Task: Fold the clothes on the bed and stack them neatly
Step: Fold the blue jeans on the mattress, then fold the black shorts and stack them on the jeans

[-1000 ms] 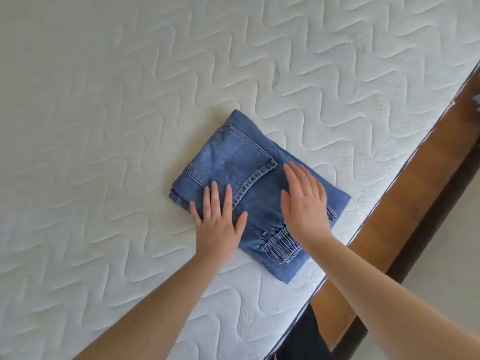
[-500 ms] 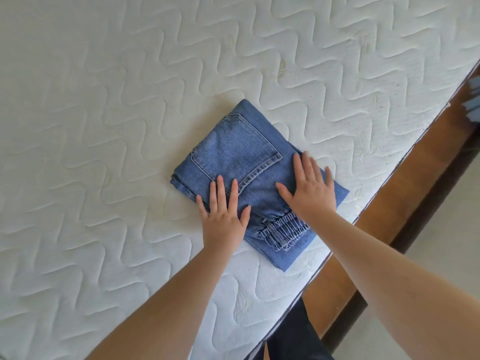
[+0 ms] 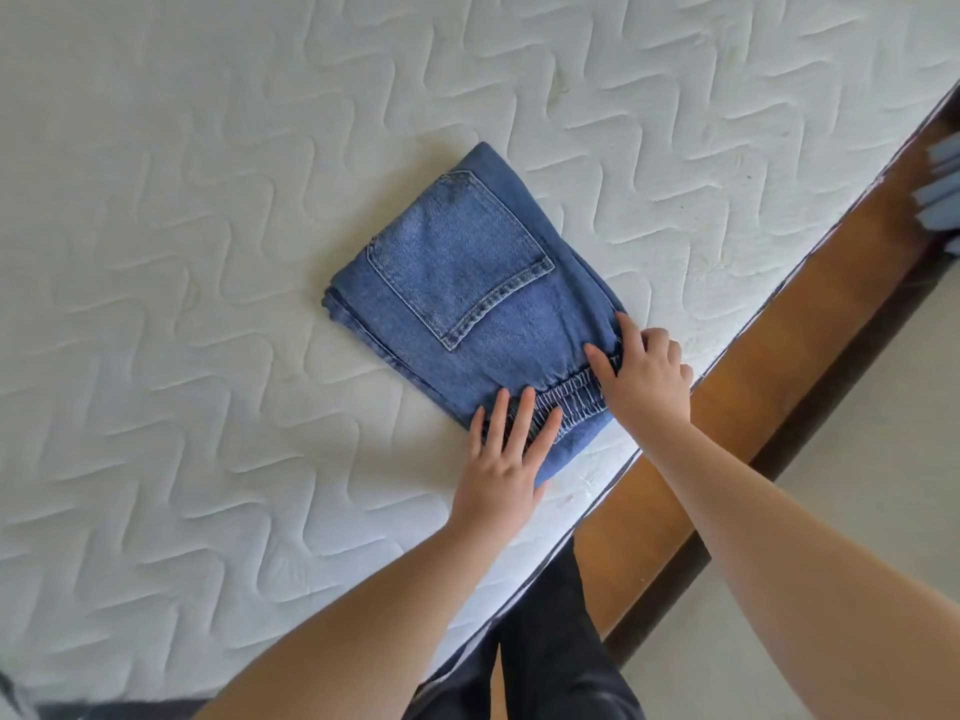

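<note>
The folded blue jeans lie on the white quilted mattress, near its right edge, back pocket facing up. The left hand rests flat, fingers straight, on the near elastic waistband. The right hand grips the right corner, fingers curled under. No readable label shows.

Head view, close, facing down.

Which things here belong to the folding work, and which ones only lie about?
Belongs to the job:
folded blue denim jeans
left hand, flat on the jeans
right hand, at the elastic waistband
white quilted mattress

Just lying about:
brown wooden bed frame
blurred pale blue thing, past the frame
</note>
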`<state>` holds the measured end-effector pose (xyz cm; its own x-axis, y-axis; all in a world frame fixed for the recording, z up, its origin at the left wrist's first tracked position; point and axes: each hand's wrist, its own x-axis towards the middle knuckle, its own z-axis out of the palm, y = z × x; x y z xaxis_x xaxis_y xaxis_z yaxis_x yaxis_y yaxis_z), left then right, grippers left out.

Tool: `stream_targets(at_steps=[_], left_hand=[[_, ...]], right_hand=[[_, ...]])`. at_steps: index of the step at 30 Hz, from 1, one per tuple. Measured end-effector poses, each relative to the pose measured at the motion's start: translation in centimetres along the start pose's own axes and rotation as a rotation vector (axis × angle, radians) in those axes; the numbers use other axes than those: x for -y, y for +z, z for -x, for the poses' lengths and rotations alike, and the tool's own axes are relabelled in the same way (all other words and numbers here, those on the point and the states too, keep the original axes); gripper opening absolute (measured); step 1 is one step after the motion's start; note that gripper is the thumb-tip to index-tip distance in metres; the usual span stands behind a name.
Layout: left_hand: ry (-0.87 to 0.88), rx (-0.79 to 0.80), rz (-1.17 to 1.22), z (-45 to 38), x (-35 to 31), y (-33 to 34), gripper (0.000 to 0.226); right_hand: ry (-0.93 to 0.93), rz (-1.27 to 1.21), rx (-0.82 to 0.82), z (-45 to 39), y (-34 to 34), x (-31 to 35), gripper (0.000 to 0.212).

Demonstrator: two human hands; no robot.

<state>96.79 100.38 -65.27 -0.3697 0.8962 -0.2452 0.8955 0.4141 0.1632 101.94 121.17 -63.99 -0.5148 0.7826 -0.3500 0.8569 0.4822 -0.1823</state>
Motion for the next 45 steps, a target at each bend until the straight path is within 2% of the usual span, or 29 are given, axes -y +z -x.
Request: stream_targets(at_steps=[4, 8, 11, 14, 17, 20, 22, 24, 27, 29, 32, 34, 36, 41, 45], left_hand=[[0.013, 0.040, 0.001, -0.3, 0.2, -0.6, 0.097], [0.018, 0.191, 0.027, -0.9, 0.4, -2.2, 0.097], [0.078, 0.399, 0.046, -1.8, 1.6, -5.7, 0.087], [0.198, 0.426, -0.099, -2.1, 3.2, -11.0, 0.067], [0.135, 0.361, -0.088, -0.8, 4.7, -16.8, 0.050], [0.122, 0.339, -0.039, 2.3, 6.2, -22.7, 0.047], [0.106, 0.277, -0.056, 4.8, 7.0, -26.5, 0.046], [0.069, 0.142, -0.035, 7.5, 7.0, -30.3, 0.044], [-0.005, -0.188, 0.042, 11.8, 6.1, -35.3, 0.046], [-0.050, -0.292, 0.059, 14.5, 5.5, -37.5, 0.047], [-0.121, -0.285, 0.040, 17.9, 4.2, -39.3, 0.051], [-0.133, -0.273, 0.016, 19.4, 3.5, -39.9, 0.054], [-0.112, -0.265, -0.009, 20.4, 2.8, -40.1, 0.055], [0.004, -0.253, -0.085, 21.3, 1.1, -41.2, 0.056], [0.048, -0.345, -0.101, 20.5, -2.1, -43.0, 0.052]], right_hand=[[0.070, 0.040, 0.160, -1.4, -0.2, 0.2, 0.070], [0.074, 0.076, 0.290, -1.7, -1.0, 0.2, 0.076], [0.001, 0.189, 0.396, -0.7, -3.3, 0.8, 0.084], [-0.132, 0.292, 0.464, 1.3, -6.9, 1.3, 0.082], [-0.265, 0.268, 0.380, 4.5, -10.7, 2.5, 0.073], [-0.406, 0.305, 0.288, 9.1, -14.8, 4.1, 0.066], [-0.426, 0.286, 0.227, 12.4, -17.5, 5.0, 0.063], [-0.431, 0.247, 0.178, 15.4, -20.5, 6.0, 0.060], [-0.434, 0.176, 0.107, 20.4, -24.5, 7.6, 0.059], [-0.448, 0.160, 0.073, 23.7, -26.7, 8.6, 0.059], [-0.504, 0.201, -0.006, 27.9, -29.5, 9.4, 0.055], [-0.550, 0.202, -0.143, 29.7, -30.9, 9.4, 0.048], [-0.567, 0.218, -0.236, 31.0, -32.0, 8.9, 0.046], [-0.517, 0.263, -0.321, 33.0, -33.9, 7.3, 0.047], [-0.472, 0.220, -0.423, 34.3, -35.3, 4.8, 0.048]])
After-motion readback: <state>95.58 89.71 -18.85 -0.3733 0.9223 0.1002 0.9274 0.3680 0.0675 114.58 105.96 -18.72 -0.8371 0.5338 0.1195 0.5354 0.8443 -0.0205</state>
